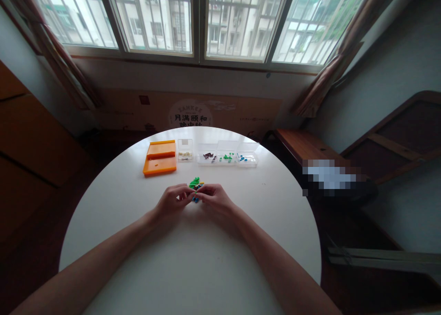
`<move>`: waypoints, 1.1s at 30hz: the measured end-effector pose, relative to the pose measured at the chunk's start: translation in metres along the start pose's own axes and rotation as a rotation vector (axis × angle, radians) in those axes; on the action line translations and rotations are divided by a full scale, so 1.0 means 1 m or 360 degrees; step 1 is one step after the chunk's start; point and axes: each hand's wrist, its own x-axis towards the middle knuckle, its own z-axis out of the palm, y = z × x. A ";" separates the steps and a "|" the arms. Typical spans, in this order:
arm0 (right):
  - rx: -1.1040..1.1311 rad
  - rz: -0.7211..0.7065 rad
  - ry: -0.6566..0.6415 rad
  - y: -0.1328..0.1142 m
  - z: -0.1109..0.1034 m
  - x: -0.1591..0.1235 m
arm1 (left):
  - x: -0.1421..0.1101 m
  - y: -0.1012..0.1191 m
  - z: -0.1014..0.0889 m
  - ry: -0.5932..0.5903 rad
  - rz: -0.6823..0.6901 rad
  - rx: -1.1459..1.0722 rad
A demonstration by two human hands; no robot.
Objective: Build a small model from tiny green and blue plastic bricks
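Observation:
A small toy-brick model (195,181) with green, blue, yellow and dark pieces is between my hands, over the middle of the white table. My left hand (172,199) comes in from the left and pinches the model between thumb and fingertips. From the other side, my right hand (217,198) has its thumb and fingers closed on it too. A tiny green bit shows where the fingertips meet. The fingers hide much of the model's middle, so I cannot make out how each piece sits.
Beyond my hands stand an orange two-part tray (160,163), a small clear box (185,157) of cream-coloured pieces, and a clear compartment box (207,161) with dark, green and blue pieces, its lids raised. The round white table (113,204) ends near a wooden bench (299,140) at the right.

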 end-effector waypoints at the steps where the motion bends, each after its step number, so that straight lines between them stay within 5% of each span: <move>1: -0.0015 -0.0002 -0.0002 0.001 0.000 0.000 | 0.000 0.000 0.000 0.0008 -0.0001 0.0001; 33: 0.0023 -0.0007 0.0000 0.001 0.000 0.000 | 0.000 -0.002 0.000 0.0008 0.0035 -0.0050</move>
